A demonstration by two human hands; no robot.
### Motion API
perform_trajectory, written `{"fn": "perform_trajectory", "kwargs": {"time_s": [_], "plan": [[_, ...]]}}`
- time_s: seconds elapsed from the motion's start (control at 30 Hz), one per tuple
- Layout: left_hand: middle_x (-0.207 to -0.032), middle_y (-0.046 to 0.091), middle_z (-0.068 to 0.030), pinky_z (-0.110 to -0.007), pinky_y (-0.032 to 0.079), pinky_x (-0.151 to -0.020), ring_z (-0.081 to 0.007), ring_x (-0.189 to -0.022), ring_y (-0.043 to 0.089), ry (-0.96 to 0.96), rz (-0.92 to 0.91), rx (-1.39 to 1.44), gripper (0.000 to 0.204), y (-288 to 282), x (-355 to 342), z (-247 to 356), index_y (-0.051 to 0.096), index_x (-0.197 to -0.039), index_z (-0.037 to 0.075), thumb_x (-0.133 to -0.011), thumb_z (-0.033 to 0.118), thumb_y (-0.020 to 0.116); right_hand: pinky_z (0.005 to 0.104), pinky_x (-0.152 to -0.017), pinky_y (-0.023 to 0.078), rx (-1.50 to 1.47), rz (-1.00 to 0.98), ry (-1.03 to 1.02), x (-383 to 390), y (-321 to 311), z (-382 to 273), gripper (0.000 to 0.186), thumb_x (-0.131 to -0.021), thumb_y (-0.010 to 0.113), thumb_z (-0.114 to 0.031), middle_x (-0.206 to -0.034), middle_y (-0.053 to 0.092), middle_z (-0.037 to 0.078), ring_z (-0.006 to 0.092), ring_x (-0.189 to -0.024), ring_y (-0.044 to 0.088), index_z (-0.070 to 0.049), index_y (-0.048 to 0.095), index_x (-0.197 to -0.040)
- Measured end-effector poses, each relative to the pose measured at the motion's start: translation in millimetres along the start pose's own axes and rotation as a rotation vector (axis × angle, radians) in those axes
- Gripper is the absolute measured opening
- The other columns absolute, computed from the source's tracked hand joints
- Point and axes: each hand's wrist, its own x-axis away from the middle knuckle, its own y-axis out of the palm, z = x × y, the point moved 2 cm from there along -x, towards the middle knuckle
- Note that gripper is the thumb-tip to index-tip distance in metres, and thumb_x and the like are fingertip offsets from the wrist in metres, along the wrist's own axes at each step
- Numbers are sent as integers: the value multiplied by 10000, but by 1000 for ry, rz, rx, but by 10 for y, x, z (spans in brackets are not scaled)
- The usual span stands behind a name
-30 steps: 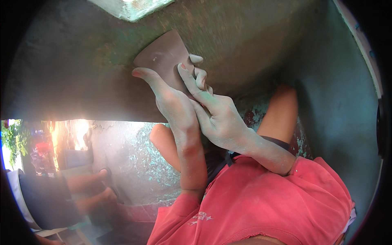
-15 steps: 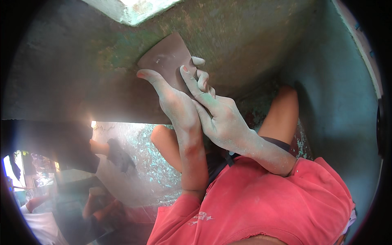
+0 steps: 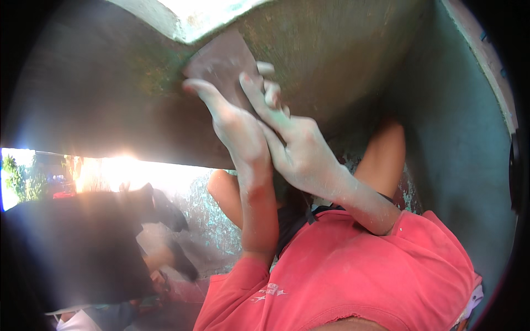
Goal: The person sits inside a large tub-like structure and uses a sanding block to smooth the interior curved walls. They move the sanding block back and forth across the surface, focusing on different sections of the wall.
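A flat brown sheet [image 3: 223, 60], which looks like sandpaper, lies against the dark, worn surface [image 3: 331, 60] in front of me. My left hand [image 3: 243, 138], coated in pale dust, grips it from below, its thumb stretched toward the sheet's left corner. My right hand [image 3: 301, 149], just as dusty, crosses against the left one. Its extended finger presses on the sheet's lower right part. Several curled fingertips show at the right edge, and I cannot tell which hand each belongs to. The sheet hides whatever lies behind it.
Just above the sheet is the pale edge of a bright opening [image 3: 193, 25]. A blue-grey wall [image 3: 464, 165] curves along my right. My bent knees [image 3: 383, 149] flank my arms. At lower left, a large dark shape [image 3: 72, 248] partly hides another person's limbs [image 3: 157, 256].
Both hands and the sheet have slid slightly upward, closer to the bright opening. At lower left the dark shape has shifted, and more glare comes through behind it.
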Motion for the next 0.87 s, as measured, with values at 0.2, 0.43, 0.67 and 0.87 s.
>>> {"fn": "perform_trajectory", "kwargs": {"time_s": [0.2,0.43,0.67,0.87], "plan": [[-648,445,-45,-302,388,-536,-169,-563,424,-22,18,160,959,-61,59,-114,564,-971,5,-914,846,107,418,-659,499,57,-94,-25,98,-24,91,667,-943,560,-31,-873,611,260,418,-745,624,-121,336,-1565],[-786,498,-60,-343,375,-520,-182,-587,423,-68,64,199,897,-88,115,-57,543,-1054,26,-934,825,154,415,-644,489,117,-120,-25,106,12,26,678,-935,560,-19,-829,592,239,391,-713,597,-123,336,-1567],[-875,539,-70,-343,401,-517,-192,-585,444,1,-19,103,868,-192,42,-26,535,-1047,31,-948,807,158,421,-672,497,102,-174,38,67,72,72,661,-948,544,-18,-902,608,253,399,-731,612,-120,335,-1566],[-807,555,-67,-334,430,-541,-177,-587,460,12,37,110,931,-189,48,-7,552,-1049,20,-931,824,99,411,-690,509,124,-144,-18,56,84,20,670,-958,548,-40,-906,610,271,423,-797,633,-142,312,-1577]]}}
